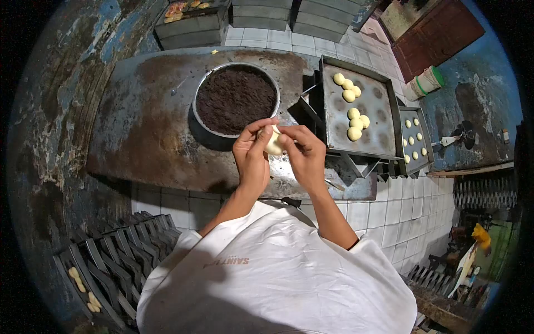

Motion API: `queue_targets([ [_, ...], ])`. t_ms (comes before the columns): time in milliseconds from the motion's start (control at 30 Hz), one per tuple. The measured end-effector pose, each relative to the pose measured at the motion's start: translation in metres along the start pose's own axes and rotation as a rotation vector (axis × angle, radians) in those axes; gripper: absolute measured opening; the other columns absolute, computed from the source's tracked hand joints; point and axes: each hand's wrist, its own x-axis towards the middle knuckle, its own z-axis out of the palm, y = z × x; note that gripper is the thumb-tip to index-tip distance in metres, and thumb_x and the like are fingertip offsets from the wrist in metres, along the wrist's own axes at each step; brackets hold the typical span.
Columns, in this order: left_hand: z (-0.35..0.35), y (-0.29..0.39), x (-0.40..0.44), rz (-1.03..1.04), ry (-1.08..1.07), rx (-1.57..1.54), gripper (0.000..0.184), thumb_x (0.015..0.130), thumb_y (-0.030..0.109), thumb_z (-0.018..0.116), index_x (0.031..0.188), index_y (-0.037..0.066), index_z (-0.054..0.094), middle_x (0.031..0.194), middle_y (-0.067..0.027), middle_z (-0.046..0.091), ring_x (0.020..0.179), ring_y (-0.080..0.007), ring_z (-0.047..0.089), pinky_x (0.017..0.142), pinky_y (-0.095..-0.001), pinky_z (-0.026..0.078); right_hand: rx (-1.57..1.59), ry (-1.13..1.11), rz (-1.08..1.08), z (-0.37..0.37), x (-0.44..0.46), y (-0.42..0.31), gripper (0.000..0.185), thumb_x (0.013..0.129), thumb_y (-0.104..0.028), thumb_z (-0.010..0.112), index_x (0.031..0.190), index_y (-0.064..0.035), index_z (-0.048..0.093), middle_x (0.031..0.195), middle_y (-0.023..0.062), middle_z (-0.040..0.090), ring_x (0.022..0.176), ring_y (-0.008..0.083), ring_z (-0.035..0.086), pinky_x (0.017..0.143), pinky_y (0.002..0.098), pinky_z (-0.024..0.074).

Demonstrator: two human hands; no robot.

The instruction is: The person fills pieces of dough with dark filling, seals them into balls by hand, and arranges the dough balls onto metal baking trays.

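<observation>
A pale piece of dough [274,146] is pinched between both hands above the front part of the table. My left hand [252,151] curls around its left side, thumb and fingers closed on it. From the right, my right hand [303,149] presses its fingertips against the same dough. Just beyond my hands stands a round metal basin [196,114] full of dark, crumbly filling [236,97]. To the right, a metal tray [367,146] carries several round dough balls [354,133] in two clusters. Whether filling is inside the held dough is hidden.
The worn table [144,128] spreads left of the basin. A second tray [425,153] with small dough balls sits farther right. Stacked trays [119,250] stand at lower left, and grey boxes [261,14] stand at the back. A lidded bucket [425,82] is near the right wall.
</observation>
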Motion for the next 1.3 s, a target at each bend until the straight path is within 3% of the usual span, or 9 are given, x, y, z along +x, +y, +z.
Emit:
queue_targets([
  [167, 0.001, 0.022, 0.011, -0.046, 0.117, -0.033, 0.020, 0.098, 0.012, 0.065, 0.114, 0.000, 0.065, 0.117, -0.0177, 0.070, 0.100, -0.0191, 0.068, 0.088, -0.0313, 0.054, -0.238, -0.002, -0.142, 0.020, -0.005, -0.029, 0.038, 0.078, -0.010, 0.081, 0.115, -0.0054, 0.073, 0.096, 0.0116, 0.067, 0.089, 0.0246, 0.067, 0.075, 0.0315, 0.0545],
  [367, -0.009, 0.041, 0.016, 0.282, -0.407, 0.237, 0.028, 0.102, 0.021, 0.057, 0.112, 0.000, 0.073, 0.109, -0.0159, 0.074, 0.127, -0.0272, 0.058, 0.108, -0.0404, 0.043, -0.144, 0.070, -0.066, 0.023, 0.010, -0.040, 0.027, 0.078, -0.008, 0.082, 0.102, -0.0005, 0.072, 0.091, 0.0077, 0.066, 0.088, 0.0185, 0.066, 0.077, 0.0300, 0.0541],
  [433, -0.014, 0.047, 0.020, 0.300, -0.508, 0.342, 0.032, 0.100, 0.022, 0.056, 0.113, -0.001, 0.074, 0.125, -0.0157, 0.069, 0.139, -0.0285, 0.048, 0.115, -0.0440, 0.035, 0.375, 0.001, 0.185, 0.027, 0.013, -0.041, 0.015, 0.082, -0.007, 0.080, 0.092, 0.0029, 0.072, 0.091, 0.0058, 0.066, 0.087, 0.0138, 0.064, 0.078, 0.0288, 0.0532],
  [500, -0.005, 0.047, 0.015, 0.291, -0.450, 0.221, 0.040, 0.099, 0.024, 0.054, 0.124, -0.005, 0.067, 0.138, -0.0190, 0.061, 0.139, -0.0289, 0.048, 0.115, -0.0428, 0.037, 0.343, -0.038, 0.215, 0.021, 0.010, -0.030, 0.018, 0.086, -0.007, 0.078, 0.098, 0.0053, 0.073, 0.094, 0.0052, 0.067, 0.088, 0.0119, 0.063, 0.080, 0.0277, 0.0523],
  [667, -0.039, 0.026, 0.007, -0.290, -0.064, -0.016, 0.033, 0.103, 0.024, 0.058, 0.127, 0.002, 0.063, 0.127, -0.0090, 0.067, 0.106, -0.0139, 0.064, 0.090, -0.0270, 0.052, -0.068, -0.021, -0.021, 0.023, 0.004, -0.028, 0.043, 0.084, -0.009, 0.078, 0.125, -0.0012, 0.068, 0.092, 0.0097, 0.067, 0.082, 0.0187, 0.065, 0.077, 0.0307, 0.0525],
  [733, -0.042, 0.021, 0.001, -0.282, 0.010, -0.002, 0.031, 0.104, 0.024, 0.057, 0.125, 0.002, 0.064, 0.120, -0.0072, 0.068, 0.100, -0.0121, 0.065, 0.086, -0.0252, 0.053, -0.330, -0.091, -0.169, 0.026, -0.001, -0.026, 0.046, 0.079, -0.008, 0.079, 0.123, -0.0074, 0.070, 0.094, 0.0148, 0.065, 0.080, 0.0288, 0.066, 0.075, 0.0338, 0.0525],
  [967, -0.011, 0.003, -0.010, -0.131, -0.047, 0.021, 0.030, 0.106, 0.023, 0.054, 0.119, 0.000, 0.066, 0.125, -0.0137, 0.066, 0.109, -0.0156, 0.063, 0.094, -0.0284, 0.051, -0.300, 0.185, -0.201, 0.009, 0.001, -0.009, 0.032, 0.078, -0.005, 0.080, 0.109, -0.0072, 0.074, 0.089, 0.0085, 0.063, 0.081, 0.0252, 0.066, 0.077, 0.0332, 0.0545],
  [1100, 0.010, -0.027, -0.012, 0.019, -0.147, 0.055, 0.023, 0.104, 0.020, 0.058, 0.111, 0.001, 0.068, 0.127, -0.0157, 0.065, 0.115, -0.0175, 0.060, 0.103, -0.0333, 0.043, 0.261, 0.084, 0.260, -0.016, 0.002, -0.004, 0.019, 0.078, -0.005, 0.081, 0.096, -0.0056, 0.077, 0.082, 0.0069, 0.067, 0.078, 0.0214, 0.068, 0.078, 0.0305, 0.0553],
  [1300, 0.047, -0.078, -0.012, -0.105, 0.092, 0.020, 0.019, 0.105, 0.021, 0.057, 0.099, 0.004, 0.061, 0.101, -0.0077, 0.068, 0.086, -0.0101, 0.062, 0.078, -0.0254, 0.050, -0.197, 0.217, -0.099, -0.056, -0.014, 0.011, 0.025, 0.079, -0.003, 0.078, 0.103, -0.0065, 0.077, 0.087, 0.0107, 0.069, 0.074, 0.0236, 0.068, 0.068, 0.0327, 0.0537],
])
